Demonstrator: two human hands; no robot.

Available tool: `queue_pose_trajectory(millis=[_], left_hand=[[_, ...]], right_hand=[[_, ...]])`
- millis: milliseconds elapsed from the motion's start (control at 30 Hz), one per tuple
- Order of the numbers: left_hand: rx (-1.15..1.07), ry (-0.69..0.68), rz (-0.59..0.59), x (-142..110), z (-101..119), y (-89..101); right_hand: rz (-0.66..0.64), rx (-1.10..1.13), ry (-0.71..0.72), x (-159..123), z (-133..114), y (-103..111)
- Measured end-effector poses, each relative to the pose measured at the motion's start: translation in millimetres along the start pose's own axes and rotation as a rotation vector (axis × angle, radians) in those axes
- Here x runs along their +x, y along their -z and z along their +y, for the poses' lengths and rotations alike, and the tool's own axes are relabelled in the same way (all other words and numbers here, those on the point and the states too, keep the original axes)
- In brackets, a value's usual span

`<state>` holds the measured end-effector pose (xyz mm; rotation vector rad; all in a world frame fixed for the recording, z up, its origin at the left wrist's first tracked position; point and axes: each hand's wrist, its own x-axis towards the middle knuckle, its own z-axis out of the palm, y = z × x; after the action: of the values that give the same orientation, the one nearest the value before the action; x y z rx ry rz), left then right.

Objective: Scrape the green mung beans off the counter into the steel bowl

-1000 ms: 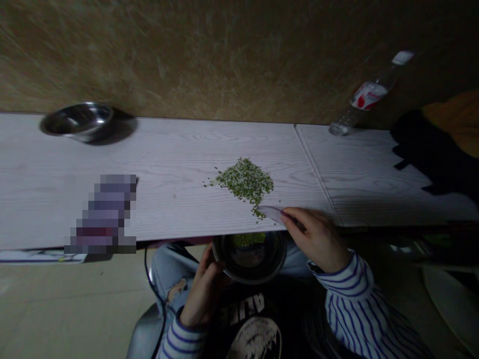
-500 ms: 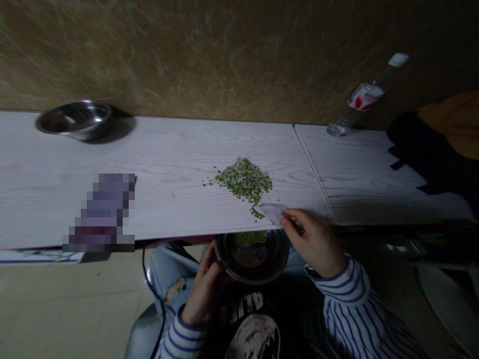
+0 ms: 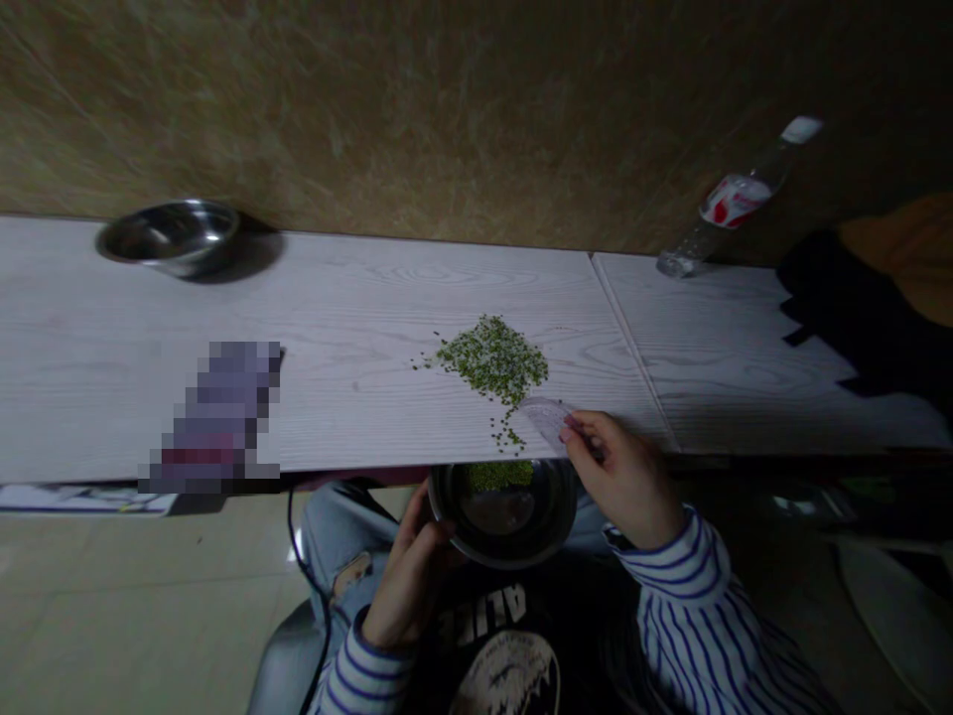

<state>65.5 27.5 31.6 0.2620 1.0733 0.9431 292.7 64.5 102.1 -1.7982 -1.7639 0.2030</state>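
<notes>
A heap of small green beans (image 3: 495, 356), perhaps mung beans, lies on the white wood-grain table (image 3: 357, 298), with a thin trail running toward the front edge. My right hand (image 3: 621, 472) pinches a clear, faintly purple plastic protractor-like piece (image 3: 547, 419), curved along one side, whose tip touches the table by the trail. Below the edge, my left hand (image 3: 413, 571) grips the left rim of a metal bowl (image 3: 536, 546). More green beans (image 3: 500, 475) lie inside the bowl at its far side.
A second metal bowl (image 3: 171, 238) stands at the back left, near a pixelated dark flat object (image 3: 223, 407). A clear plastic bottle (image 3: 734, 204) is at the back right. Dark and orange cloth (image 3: 871, 288) lies at the right end. A black cable (image 3: 294, 546) hangs at lower left.
The plastic piece has moved slightly away from the table edge, toward the heap. The trail of beans by the edge is more spread out. The whole view has shifted a little.
</notes>
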Motion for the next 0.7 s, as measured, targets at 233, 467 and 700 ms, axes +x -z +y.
queue_pose_trajectory(millis=[233,467,700], left_hand=[[-0.003,-0.011,0.010,-0.5,0.5,2.1],[0.005,-0.015,0.017,0.0,1.4,2.5],[-0.022,-0.020,0.009,-0.8,2.2,3.0]], right_hand=[[-0.030,0.005,0.001,0.4,-0.3,-0.5],[-0.029,0.013,0.007,-3.0,-0.2,0.2],[-0.012,-0.019,0.022,4.3,0.7,-1.8]])
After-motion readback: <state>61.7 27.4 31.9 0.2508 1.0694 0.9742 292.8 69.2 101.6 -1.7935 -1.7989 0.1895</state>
